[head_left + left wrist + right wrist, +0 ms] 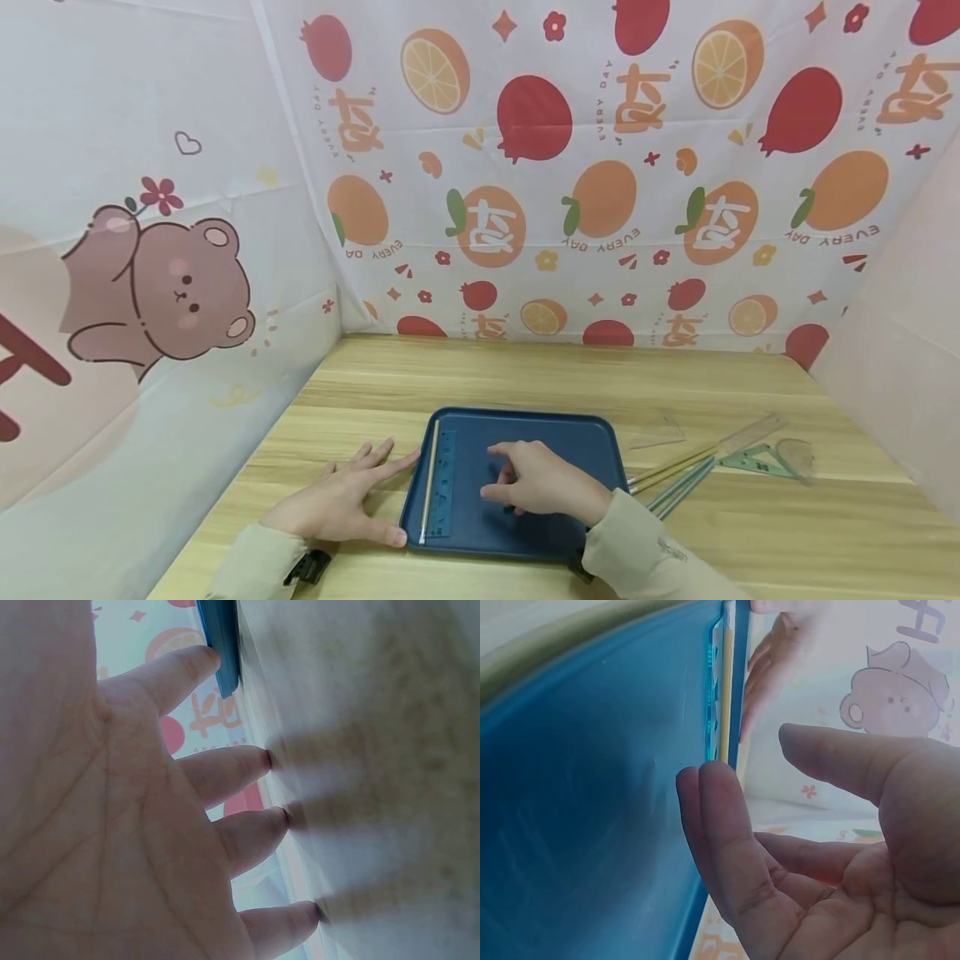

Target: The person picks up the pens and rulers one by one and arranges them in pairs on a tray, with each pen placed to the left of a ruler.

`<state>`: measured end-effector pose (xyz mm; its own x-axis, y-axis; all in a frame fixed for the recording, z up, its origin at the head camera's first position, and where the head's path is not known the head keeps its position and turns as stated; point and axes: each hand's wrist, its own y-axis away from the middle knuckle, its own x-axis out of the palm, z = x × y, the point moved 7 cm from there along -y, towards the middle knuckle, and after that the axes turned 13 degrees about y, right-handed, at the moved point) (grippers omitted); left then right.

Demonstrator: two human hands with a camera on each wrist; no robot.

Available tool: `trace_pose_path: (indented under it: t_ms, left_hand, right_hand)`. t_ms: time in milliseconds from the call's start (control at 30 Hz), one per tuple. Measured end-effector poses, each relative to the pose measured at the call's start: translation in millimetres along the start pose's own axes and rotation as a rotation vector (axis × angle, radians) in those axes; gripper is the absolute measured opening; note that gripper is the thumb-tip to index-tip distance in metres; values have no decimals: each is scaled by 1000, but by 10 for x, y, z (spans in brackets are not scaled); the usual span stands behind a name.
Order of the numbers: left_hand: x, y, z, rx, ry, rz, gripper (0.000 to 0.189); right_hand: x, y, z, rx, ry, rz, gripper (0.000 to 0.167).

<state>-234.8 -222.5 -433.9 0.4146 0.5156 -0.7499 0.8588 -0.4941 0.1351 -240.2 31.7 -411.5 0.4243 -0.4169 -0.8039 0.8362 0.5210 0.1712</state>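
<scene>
A dark blue tray [558, 433] lies on the wooden table. Along its left side are a thin yellow pencil [429, 482] and, just right of it, a translucent blue ruler [444, 487], roughly parallel. My left hand [333, 502] is spread at the tray's left edge, with thumb and index finger touching the rim and the other fingertips on the table. Above the tray's middle hovers my right hand [536, 482], index finger and thumb apart. The right wrist view shows nothing between its fingers [727, 806]; the ruler [713, 697] stands beyond them.
Right of the tray lie yellow pencils [671, 468], grey-green pencils [684, 487], a clear ruler [752, 432], a green set square [757, 462], a clear protractor [797, 457] and a clear set square [660, 433]. Printed cloth walls [600, 250] surround the table.
</scene>
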Motion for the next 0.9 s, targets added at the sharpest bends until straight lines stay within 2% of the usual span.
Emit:
trace_pose_path:
  t_ms: [900]
  left_hand:
    - [2, -22, 15, 0, 17, 1, 109]
  right_hand:
    - [-240, 356, -347, -2, -27, -65, 69]
